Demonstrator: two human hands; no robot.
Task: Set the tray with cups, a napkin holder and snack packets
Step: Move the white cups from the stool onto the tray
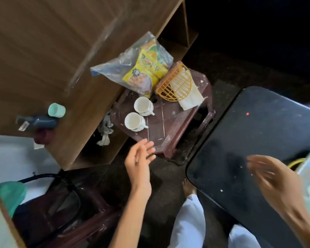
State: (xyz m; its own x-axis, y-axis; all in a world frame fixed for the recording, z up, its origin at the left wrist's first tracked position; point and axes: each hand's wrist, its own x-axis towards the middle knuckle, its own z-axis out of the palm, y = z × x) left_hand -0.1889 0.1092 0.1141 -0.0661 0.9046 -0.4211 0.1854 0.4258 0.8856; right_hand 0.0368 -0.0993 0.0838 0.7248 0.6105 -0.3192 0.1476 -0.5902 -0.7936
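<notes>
Two round white cups, yellow lattice napkin holder, crinkled packets

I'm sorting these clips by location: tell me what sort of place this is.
Probably a room in a home, an informal living or work corner rather than a kitchen. A paint-flecked plastic stool serves as a side table for two white cups, beside a wooden desk holding a lotion bottle, on a dark floor.

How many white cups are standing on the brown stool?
2. One white ceramic cup is beside the yellow snack packet; the other white cup is nearer the left hand. None looks hidden.
</notes>
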